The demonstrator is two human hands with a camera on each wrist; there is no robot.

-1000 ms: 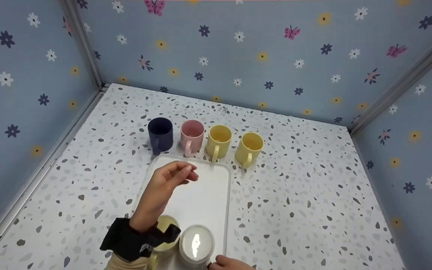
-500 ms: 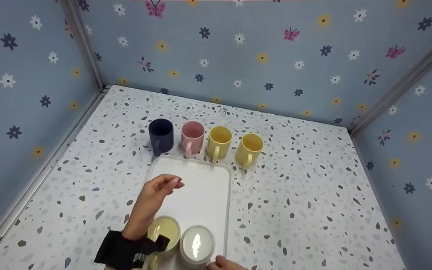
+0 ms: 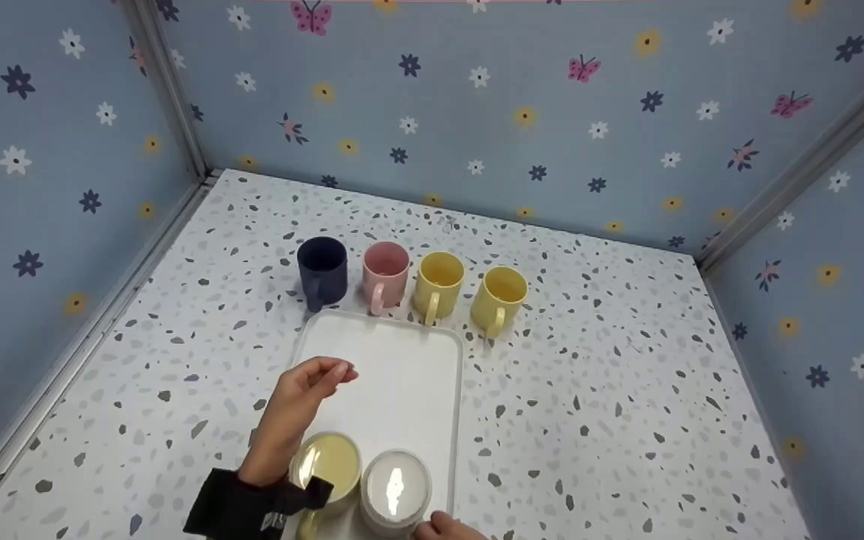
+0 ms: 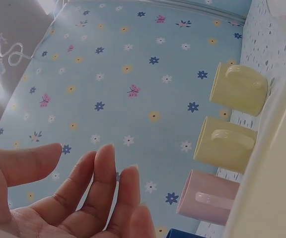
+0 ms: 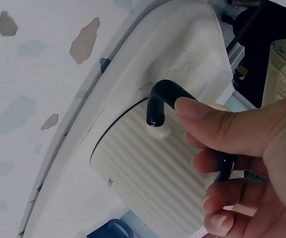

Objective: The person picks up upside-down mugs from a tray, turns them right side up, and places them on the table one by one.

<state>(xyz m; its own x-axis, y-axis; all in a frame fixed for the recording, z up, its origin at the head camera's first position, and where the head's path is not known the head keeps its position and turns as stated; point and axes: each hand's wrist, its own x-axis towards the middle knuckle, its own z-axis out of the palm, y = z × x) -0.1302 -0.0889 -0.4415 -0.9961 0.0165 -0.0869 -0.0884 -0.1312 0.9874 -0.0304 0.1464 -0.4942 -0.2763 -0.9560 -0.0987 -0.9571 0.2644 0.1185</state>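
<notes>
My right hand [image 5: 247,148] pinches the black handle [image 5: 170,91] of a white ribbed mug [image 5: 148,173] between thumb and fingers. In the head view that white mug [image 3: 394,487] is at the near end of a white tray [image 3: 394,390], beside a pale yellow mug [image 3: 331,465]; only the fingertips of the right hand [image 3: 447,527] show there. Nothing is held in my left hand [image 3: 293,405], which hovers over the tray's left side. In the left wrist view the left hand [image 4: 88,203] has its thumb apart from loosely bent fingers.
Beyond the tray's far edge stand a navy mug [image 3: 322,270], a pink mug [image 3: 385,274] and two yellow mugs, a middle one [image 3: 438,285] and a right one [image 3: 499,300], handles towards me. Flowered panels [image 3: 477,97] border the speckled table [image 3: 589,390] at the back and sides.
The left hand has drawn back towards me and to the left, uncovering more of the pale yellow mug. The right hand stays at the white mug, which has hardly moved.
</notes>
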